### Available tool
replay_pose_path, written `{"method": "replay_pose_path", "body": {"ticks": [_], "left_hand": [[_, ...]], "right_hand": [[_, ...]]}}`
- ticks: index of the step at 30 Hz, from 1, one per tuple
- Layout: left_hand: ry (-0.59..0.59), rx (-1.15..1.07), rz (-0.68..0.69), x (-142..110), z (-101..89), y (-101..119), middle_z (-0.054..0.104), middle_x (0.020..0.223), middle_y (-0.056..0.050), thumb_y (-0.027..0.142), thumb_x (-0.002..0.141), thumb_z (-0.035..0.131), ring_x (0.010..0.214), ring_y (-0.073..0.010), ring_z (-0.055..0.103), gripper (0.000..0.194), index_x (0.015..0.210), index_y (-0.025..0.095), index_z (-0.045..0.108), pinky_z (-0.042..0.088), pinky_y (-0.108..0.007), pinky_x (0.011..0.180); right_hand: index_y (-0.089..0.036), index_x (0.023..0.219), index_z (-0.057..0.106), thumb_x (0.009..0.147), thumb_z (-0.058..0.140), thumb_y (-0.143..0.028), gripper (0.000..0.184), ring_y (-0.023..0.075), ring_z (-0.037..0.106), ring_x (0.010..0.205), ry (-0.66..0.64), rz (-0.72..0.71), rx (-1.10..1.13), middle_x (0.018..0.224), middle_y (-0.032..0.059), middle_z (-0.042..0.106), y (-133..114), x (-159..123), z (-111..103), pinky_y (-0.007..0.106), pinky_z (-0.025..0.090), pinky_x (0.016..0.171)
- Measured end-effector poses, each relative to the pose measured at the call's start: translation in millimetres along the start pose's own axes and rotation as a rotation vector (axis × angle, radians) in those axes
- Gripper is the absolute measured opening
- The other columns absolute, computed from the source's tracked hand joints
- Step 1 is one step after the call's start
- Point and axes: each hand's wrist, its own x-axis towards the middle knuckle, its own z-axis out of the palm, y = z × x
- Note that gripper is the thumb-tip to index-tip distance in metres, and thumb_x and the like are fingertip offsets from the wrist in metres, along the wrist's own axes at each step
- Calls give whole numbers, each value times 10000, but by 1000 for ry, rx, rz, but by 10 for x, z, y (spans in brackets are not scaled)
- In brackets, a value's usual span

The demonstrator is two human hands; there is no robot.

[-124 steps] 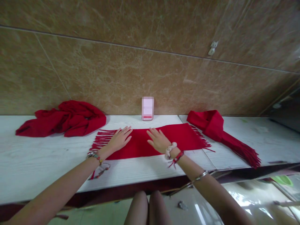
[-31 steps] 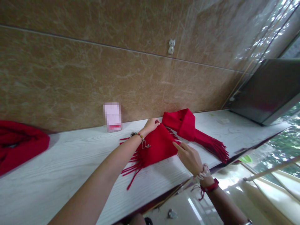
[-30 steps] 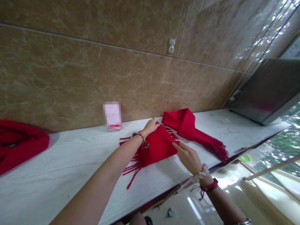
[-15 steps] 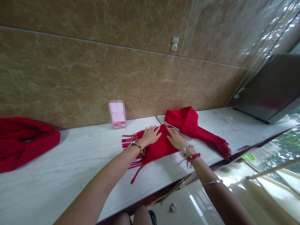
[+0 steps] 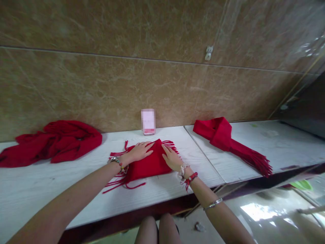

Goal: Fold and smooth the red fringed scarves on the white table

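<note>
A red fringed scarf [image 5: 149, 167], folded into a flat rectangle, lies on the white tabletop [image 5: 203, 169]. My left hand [image 5: 138, 151] rests palm down on its left part, fingers stretched out. At the right end my right hand [image 5: 172, 157] lies flat, fingers extended towards the wall. Neither hand grips the cloth. Fringe spreads out at both ends of the scarf. To the right is a second red scarf [image 5: 220, 135], looped over itself with its fringed end pointing right. A crumpled red cloth [image 5: 73, 139] lies in a loose heap at the left.
Behind the folded scarf, a small pink object [image 5: 148, 121], blurred out, stands against the brown marbled wall [image 5: 114, 91]. A white cat-shaped hook [image 5: 208, 53] is fixed to the wall. At the far right stands a dark box-like object [image 5: 304, 105]. A green basin [image 5: 302, 184] is lower right.
Both hands have moved left with the folded scarf, off the tabletop seam and away from the looped scarf. My view has turned left, showing more of the crumpled cloth.
</note>
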Motion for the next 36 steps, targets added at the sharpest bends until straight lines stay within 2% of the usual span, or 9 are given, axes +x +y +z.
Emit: {"method": "replay_pose_path", "body": {"ticks": [2,4,7,9,12,16,23,29,36], "left_hand": [[-19,20,30,-277,-58,-277,405,1331,-115,344,880,351,1183,-216,405,460,1311,185,347,277,-341,979],[-54,37,46,-492,-163,-448,404,1333,-112,326,870,371,1201,-208,381,449,1295,180,374,256,-336,993],[-40,27,54,-647,-344,-449,360,1363,-109,305,854,400,1244,-210,315,470,1307,188,351,210,-367,1015],[-5,-12,137,-660,-420,-324,369,1362,-80,275,854,393,1251,-191,299,445,1295,217,367,178,-370,1029],[-16,-56,307,-622,-435,-122,491,1263,-23,189,832,395,1210,-163,353,368,1181,257,490,137,-365,1042],[-32,23,369,-524,-398,-23,563,1149,-30,54,736,433,1148,-171,404,401,1068,239,561,133,-375,1039],[-131,197,458,-382,-438,-34,597,1069,-29,5,692,480,1053,-173,466,335,926,213,599,192,-383,1007],[-113,277,466,-474,-509,-105,612,999,-34,27,682,528,1005,-185,479,237,829,192,615,245,-367,977],[-154,295,460,-577,-578,-247,622,958,-26,-15,665,493,983,-186,493,287,796,202,629,277,-367,955]], "right_hand": [[-108,1327,305,866,331,-212,473,201,358,1218,-1,-21,14,1307,166,414,-97,13,26,368,333,957],[-104,1318,321,873,326,-220,460,207,318,1247,-18,0,-9,1329,169,391,-149,8,18,388,304,979],[-96,1315,327,881,330,-245,458,231,264,1277,-56,45,-66,1365,167,343,-246,-9,13,435,270,996],[-79,1319,317,885,331,-260,470,236,256,1281,-68,43,-96,1380,167,318,-364,-20,48,447,257,1005],[-59,1318,317,882,335,-249,476,230,257,1282,-86,1,-136,1384,167,307,-573,-33,155,455,233,1022],[-66,1295,366,873,339,-232,454,237,285,1269,-105,-40,-180,1373,155,328,-718,-46,282,479,220,1023],[-74,1301,359,870,327,-257,470,232,294,1265,-95,-62,-239,1382,147,310,-634,-64,306,486,222,1018],[-81,1318,332,870,296,-280,492,229,275,1274,-111,-58,-259,1396,121,288,-582,-63,328,496,201,1022],[-105,1327,322,872,274,-291,493,231,289,1267,-139,-47,-281,1397,113,291,-503,-102,243,508,197,1019]]}}
